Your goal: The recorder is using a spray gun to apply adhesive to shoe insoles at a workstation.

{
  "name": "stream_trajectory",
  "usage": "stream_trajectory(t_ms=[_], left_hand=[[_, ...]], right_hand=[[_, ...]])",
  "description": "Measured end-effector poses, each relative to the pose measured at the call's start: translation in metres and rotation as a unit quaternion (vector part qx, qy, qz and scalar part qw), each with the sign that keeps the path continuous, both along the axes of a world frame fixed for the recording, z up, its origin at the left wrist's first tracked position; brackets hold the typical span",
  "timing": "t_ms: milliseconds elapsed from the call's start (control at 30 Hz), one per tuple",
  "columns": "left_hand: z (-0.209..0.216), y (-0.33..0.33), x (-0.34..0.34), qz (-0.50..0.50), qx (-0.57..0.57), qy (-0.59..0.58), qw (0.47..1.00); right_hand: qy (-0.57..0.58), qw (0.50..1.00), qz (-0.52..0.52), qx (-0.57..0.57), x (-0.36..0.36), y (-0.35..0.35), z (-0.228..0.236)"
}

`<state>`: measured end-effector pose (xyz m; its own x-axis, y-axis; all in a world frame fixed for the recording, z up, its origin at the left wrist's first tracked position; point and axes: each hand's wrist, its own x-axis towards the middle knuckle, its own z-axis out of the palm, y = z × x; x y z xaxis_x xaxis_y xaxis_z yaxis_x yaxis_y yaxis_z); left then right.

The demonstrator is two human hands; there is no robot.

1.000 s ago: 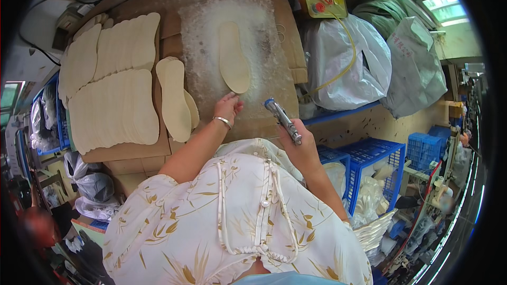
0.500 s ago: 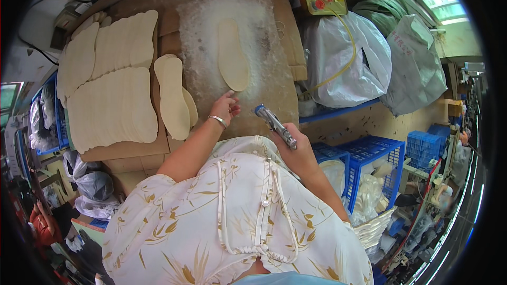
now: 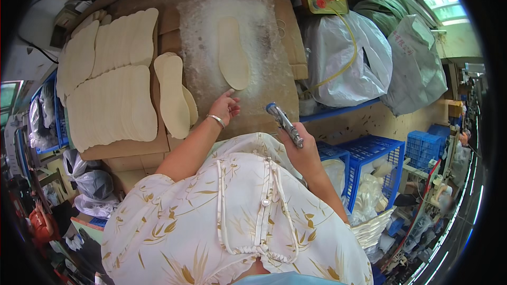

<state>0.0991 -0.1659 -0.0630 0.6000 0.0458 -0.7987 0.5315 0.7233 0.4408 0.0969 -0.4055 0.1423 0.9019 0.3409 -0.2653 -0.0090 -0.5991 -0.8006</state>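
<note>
1 flat cream foot-shaped insole [image 3: 233, 55]: centre of the brown cardboard-covered counter [image 3: 259, 121], apart from cream stacks [image 3: 113, 108] at left, seemingly to expose its face | left hand [image 3: 225, 108]: half-open, gripping nothing, at insole's near edge, perhaps steadying; contact unclear from here | right hand [image 3: 299, 142]: wrapped round silver metal blue-tipped tool [image 3: 285, 122], seemingly for aim

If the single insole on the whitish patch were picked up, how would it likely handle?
The insole looks thin, so it is probably light and may flex somewhat. Lying flat and broad, it seems unlikely to roll. The whitish patch beneath looks crusted, so the underside might stick slightly.
</note>
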Motion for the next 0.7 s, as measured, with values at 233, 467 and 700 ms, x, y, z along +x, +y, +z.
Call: stream_trajectory(t_ms=[233,467,700], left_hand=[[0.001,-0.001,0.001,0.012,-0.009,0.000,1.000],[0.002,-0.006,0.004,0.025,0.003,0.003,1.000],[-0.003,-0.007,0.022,0.118,0.011,-0.024,0.993]], right_hand=[[-0.034,0.999,0.008,-0.002,0.008,0.002,-0.007],[-0.049,0.999,-0.006,0.007,0.023,0.012,-0.007],[-0.040,0.996,-0.001,0.083,0.024,0.012,0.001]])
